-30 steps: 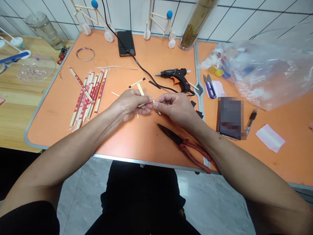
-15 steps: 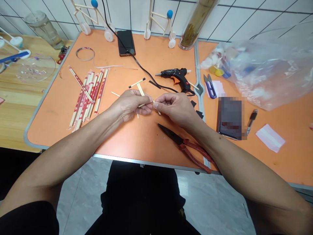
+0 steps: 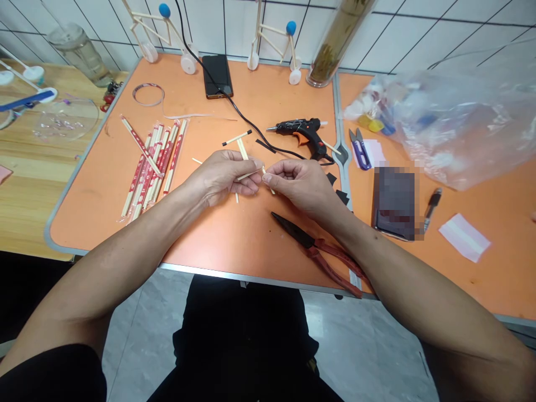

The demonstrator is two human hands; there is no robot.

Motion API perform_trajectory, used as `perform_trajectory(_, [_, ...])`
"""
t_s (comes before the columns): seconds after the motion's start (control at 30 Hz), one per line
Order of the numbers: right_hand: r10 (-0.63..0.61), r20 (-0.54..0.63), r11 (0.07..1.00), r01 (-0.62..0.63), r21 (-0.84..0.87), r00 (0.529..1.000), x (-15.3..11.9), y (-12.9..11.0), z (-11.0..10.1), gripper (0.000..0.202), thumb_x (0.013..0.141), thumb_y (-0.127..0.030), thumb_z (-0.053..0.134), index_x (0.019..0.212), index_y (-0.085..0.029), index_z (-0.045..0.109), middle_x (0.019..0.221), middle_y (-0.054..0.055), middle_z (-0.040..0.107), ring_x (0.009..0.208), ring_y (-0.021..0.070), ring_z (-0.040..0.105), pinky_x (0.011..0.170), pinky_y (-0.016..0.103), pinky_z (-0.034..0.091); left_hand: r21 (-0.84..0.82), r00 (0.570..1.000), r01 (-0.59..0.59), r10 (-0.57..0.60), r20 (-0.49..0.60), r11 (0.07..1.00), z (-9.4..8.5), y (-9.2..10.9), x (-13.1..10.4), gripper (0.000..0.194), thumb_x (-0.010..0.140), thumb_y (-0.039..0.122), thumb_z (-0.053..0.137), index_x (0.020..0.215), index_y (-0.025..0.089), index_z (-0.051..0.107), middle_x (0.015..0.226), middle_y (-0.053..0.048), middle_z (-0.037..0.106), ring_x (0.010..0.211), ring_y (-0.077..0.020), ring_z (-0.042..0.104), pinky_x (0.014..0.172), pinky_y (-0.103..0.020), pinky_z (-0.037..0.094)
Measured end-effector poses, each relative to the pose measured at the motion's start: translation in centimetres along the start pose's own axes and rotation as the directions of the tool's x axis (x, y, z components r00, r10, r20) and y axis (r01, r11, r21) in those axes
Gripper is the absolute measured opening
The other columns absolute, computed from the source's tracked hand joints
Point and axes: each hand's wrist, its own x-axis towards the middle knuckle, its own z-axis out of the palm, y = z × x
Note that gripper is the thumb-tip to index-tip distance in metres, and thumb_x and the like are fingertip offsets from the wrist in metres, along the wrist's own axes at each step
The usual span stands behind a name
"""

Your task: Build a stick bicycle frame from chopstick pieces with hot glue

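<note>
Over the middle of the orange table (image 3: 209, 240), my left hand (image 3: 234, 173) is closed on a wooden stick frame (image 3: 242, 149). A crossbar with black ends (image 3: 237, 138) lies at the frame's far end. Close beside it, my right hand (image 3: 291, 181) pinches a short wooden stick (image 3: 264, 171) between thumb and fingertip. The two hands' fingertips nearly meet, and the joint between the sticks is too small to make out. Beyond my right hand rests a black glue gun (image 3: 304, 131). Red-handled pliers (image 3: 314, 245) lie nearer the front edge.
Wrapped chopsticks (image 3: 153, 164) lie at the left. Along the back are a phone (image 3: 218, 75) and two stick models with blue balls (image 3: 164, 10) (image 3: 291, 28). On the right are snips (image 3: 360, 149), a second phone (image 3: 393, 201), a pen (image 3: 432, 206) and a plastic bag (image 3: 452, 123).
The view has shifted very slightly. Both hands keep nearly the same pose, with only a small movement of the sticks at the fingertips.
</note>
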Motion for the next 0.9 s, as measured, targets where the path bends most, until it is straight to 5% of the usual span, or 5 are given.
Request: perform_trajectory(0.9, [0.003,0.002,0.999,-0.003,-0.038,1.0,0.03,0.01,0.15,0.025,0.085,-0.043,0.082,0.085,-0.018,0.081,0.073,0.002,0.069,0.069,0.0149,0.053,0.064,0.03,0.037,-0.019,1.0,0.007,-0.007,-0.03,1.0,0.12,-0.59,0.09,0.011,0.088,0.01,0.082,0.079,0.01,0.076,0.068,-0.006,0.077,0.051,-0.0118,0.07,0.052,-0.019,0.057])
